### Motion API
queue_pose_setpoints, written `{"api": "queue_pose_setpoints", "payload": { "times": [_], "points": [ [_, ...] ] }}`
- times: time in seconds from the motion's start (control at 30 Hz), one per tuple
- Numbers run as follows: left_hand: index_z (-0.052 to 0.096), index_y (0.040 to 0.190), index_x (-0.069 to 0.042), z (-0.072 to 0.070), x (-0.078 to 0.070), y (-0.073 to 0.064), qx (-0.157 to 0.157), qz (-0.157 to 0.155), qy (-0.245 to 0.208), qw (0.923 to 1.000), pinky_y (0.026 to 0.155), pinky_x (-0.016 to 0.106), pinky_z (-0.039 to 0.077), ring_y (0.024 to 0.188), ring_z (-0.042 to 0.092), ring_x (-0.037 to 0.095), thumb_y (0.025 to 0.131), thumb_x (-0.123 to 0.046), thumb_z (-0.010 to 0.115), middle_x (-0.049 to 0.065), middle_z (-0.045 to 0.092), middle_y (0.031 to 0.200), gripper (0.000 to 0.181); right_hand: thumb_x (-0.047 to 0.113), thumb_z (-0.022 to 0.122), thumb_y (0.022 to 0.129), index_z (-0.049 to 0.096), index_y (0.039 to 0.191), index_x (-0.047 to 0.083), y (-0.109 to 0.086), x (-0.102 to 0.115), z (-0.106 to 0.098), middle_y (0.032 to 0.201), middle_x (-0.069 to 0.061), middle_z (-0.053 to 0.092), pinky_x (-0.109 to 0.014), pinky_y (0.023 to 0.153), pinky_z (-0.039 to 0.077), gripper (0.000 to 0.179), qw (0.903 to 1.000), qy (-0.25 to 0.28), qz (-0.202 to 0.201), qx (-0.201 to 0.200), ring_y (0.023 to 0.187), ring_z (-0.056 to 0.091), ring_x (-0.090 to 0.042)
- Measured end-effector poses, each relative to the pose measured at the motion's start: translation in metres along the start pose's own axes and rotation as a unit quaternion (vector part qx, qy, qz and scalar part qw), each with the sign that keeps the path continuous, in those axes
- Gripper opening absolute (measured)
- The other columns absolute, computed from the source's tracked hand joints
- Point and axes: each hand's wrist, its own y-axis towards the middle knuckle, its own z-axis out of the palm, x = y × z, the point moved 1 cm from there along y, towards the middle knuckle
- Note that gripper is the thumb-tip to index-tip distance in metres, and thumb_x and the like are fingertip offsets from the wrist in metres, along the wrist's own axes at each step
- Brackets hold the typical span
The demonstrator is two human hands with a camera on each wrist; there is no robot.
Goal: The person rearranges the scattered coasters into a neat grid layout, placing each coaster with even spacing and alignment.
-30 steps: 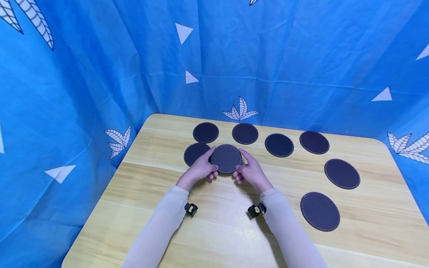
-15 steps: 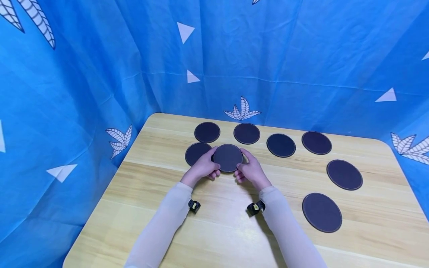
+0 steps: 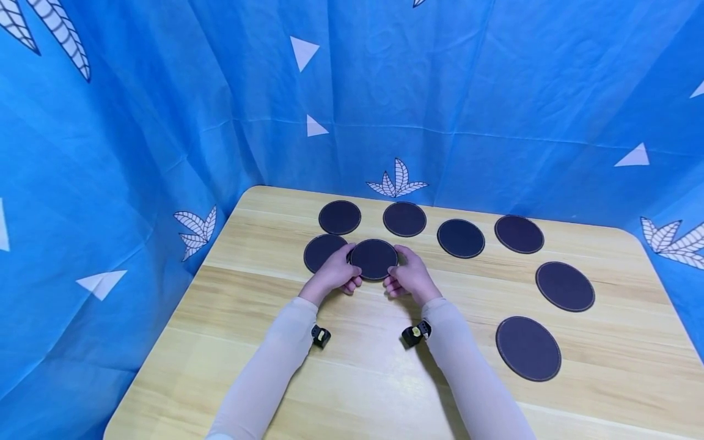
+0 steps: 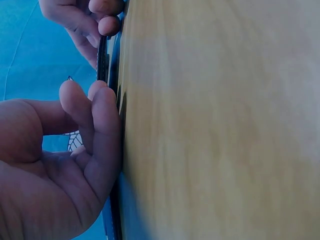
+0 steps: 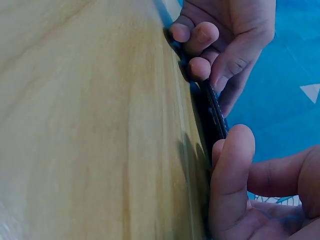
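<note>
In the head view, a round dark coaster (image 3: pixel 373 259) with a stitched rim is held between both hands at the back middle of the table. My left hand (image 3: pixel 333 271) pinches its left edge, thumb on top and fingers below. On the opposite edge, my right hand (image 3: pixel 411 275) grips it the same way. Both wrist views show the coaster edge-on, a thin dark strip (image 4: pixel 102 60) between the fingertips, just above the wood. Partly behind the left hand lies another dark coaster (image 3: pixel 321 252).
Several matching coasters lie spread on the wooden table (image 3: pixel 352 379): one at back left (image 3: pixel 340 217), one at back centre (image 3: pixel 404 219), others curving round the right side, down to a near-right coaster (image 3: pixel 528 348). A blue curtain (image 3: pixel 385 79) hangs behind the table.
The held coaster has tipped from facing the camera more to lying flatter, and its far edge has dropped a little. Both hands keep their hold. The other coasters have stayed put.
</note>
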Motion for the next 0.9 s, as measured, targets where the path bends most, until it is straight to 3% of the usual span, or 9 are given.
{"api": "queue_pose_setpoints", "payload": {
  "times": [0.9],
  "points": [
    [0.019, 0.162, -0.013, -0.0006, 0.0035, 0.0021, 0.000, 0.002, 0.010, 1.0000, 0.048, 0.030, 0.055, 0.045, 0.056, 0.013, 0.096, 0.001, 0.057, 0.013, 0.066, 0.066, 0.077, -0.004, 0.050, 0.099, 0.023, 0.162, 0.015, 0.0028, -0.0035, 0.0021, 0.071, -0.019, 0.066, -0.037, 0.050, 0.058, 0.071, 0.9999, -0.011, -0.006, -0.011, 0.050, 0.063, -0.022]
  ]
}}
